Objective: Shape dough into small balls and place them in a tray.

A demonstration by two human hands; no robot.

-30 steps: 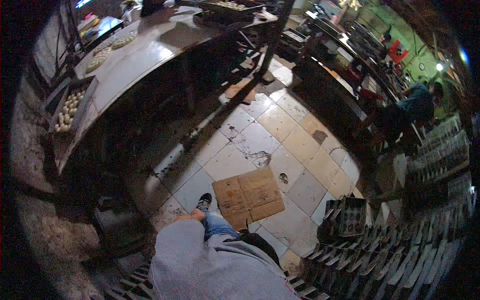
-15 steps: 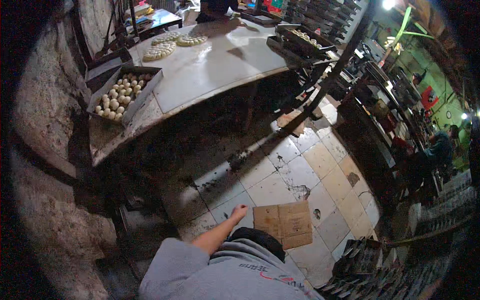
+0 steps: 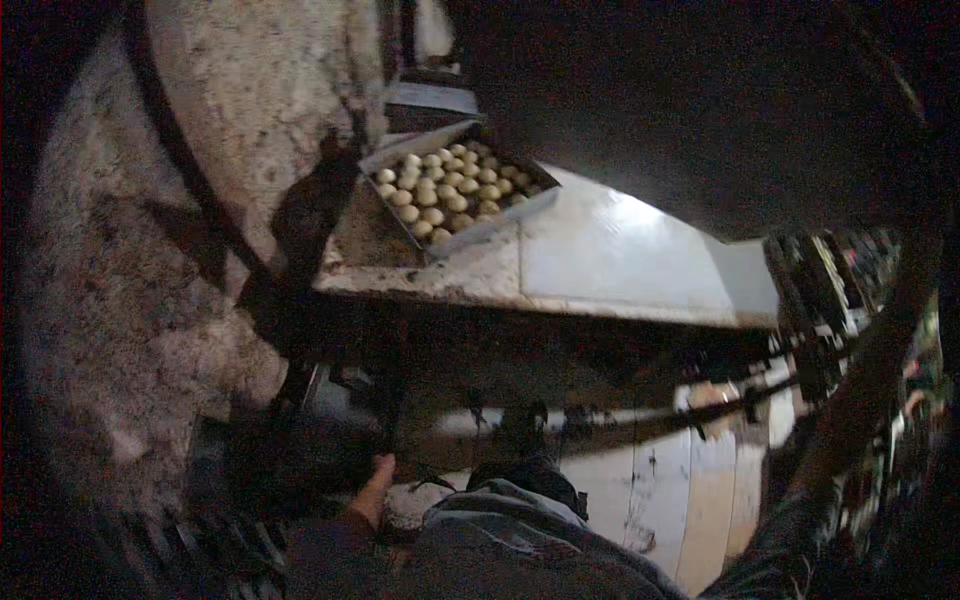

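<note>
A large dark flat panel [image 3: 700, 110] fills the upper right, close in front of me, and hides much of the table. My right arm [image 3: 835, 455] rises along the right side toward that panel's right edge. Its hand is lost in the dark, so I cannot make out the fingers. Low beside my body hangs my left hand [image 3: 382, 470], small and blurred, near the dark space under the table's left end. Nothing shows in it. On the table's left corner sits a shallow tray [image 3: 495, 228] with several pale round balls [image 3: 455, 185] that look like dough.
The white-topped table [image 3: 640, 265] has a worn front edge. A rough stained wall [image 3: 270, 90] stands on the left. Behind the ball tray lies another shallow tray [image 3: 430, 98]. Pale floor tiles [image 3: 660, 490] run below, crossed by a dark bar [image 3: 690, 420].
My view has swung left, bringing the ball tray toward the middle. The dark panel and my raised right arm have come into view. My left hand is lower and farther left.
</note>
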